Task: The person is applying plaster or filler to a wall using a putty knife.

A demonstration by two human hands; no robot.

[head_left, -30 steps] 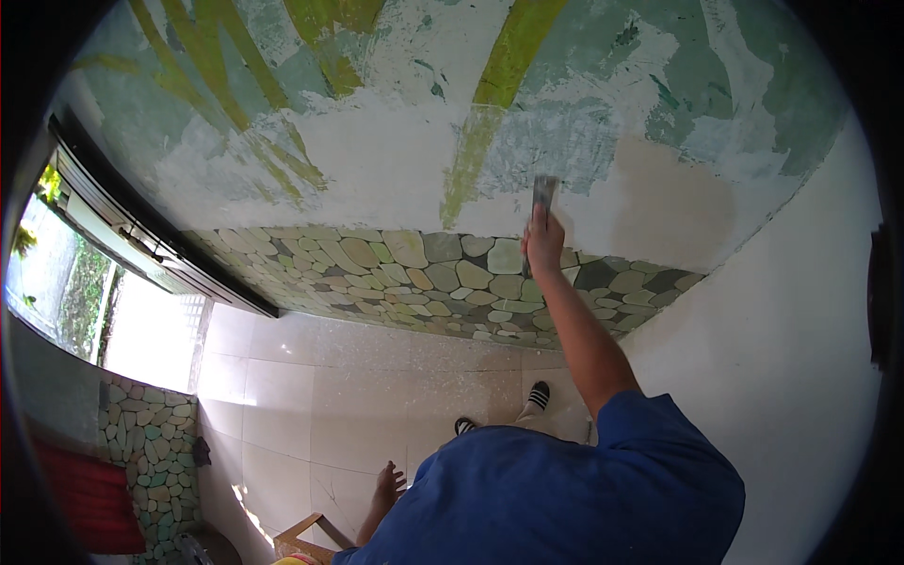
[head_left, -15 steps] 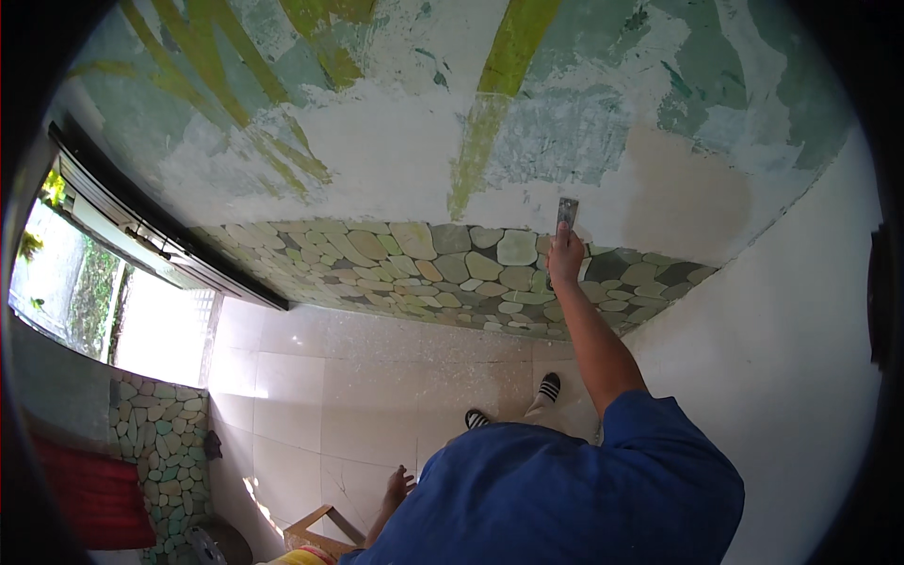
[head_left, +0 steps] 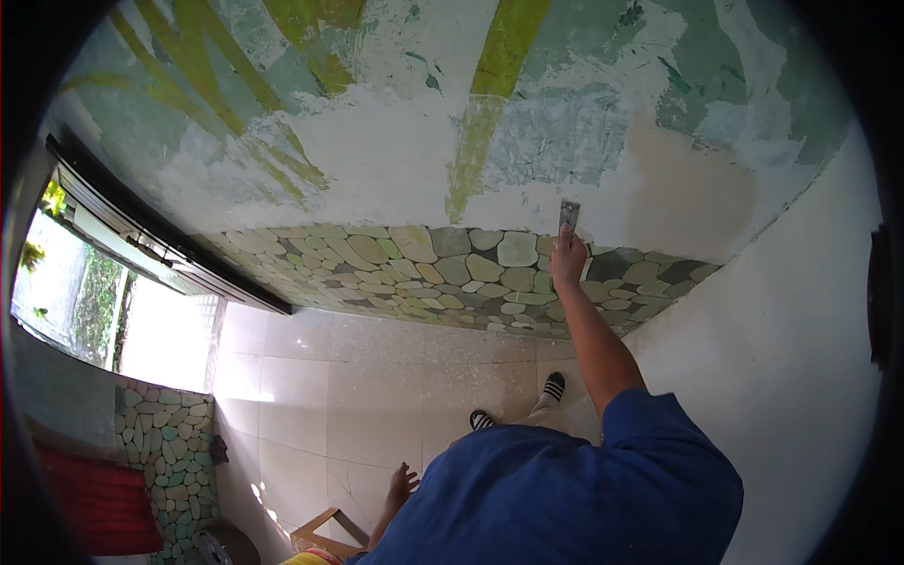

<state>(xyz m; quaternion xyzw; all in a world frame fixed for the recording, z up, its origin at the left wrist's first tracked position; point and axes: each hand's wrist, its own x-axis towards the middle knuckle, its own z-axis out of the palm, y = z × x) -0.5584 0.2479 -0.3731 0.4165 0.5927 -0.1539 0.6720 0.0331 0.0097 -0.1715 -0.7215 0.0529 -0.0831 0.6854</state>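
Observation:
My right hand (head_left: 569, 259) grips a flat metal scraper (head_left: 569, 213), held upright at the wall where the white patched plaster (head_left: 513, 202) meets a band of pebble-pattern tiles (head_left: 452, 268). Above, the wall carries green paint, olive streaks (head_left: 508, 47), pale scraped areas and a beige patch (head_left: 687, 188) right of the scraper. My left hand (head_left: 403, 482) hangs low beside my blue shirt, fingers apart and holding nothing.
A doorway (head_left: 165, 330) with a dark frame opens at the left. Red fabric (head_left: 94, 499), a metal container (head_left: 226, 546) and a wooden frame (head_left: 320, 527) sit lower left, near something yellow. A white wall (head_left: 791, 348) stands at right. My sandalled feet are on the tiled floor (head_left: 367, 395).
Compared with a second ago, my right hand and the scraper have moved right and slightly down. They have barely shifted in the last half second.

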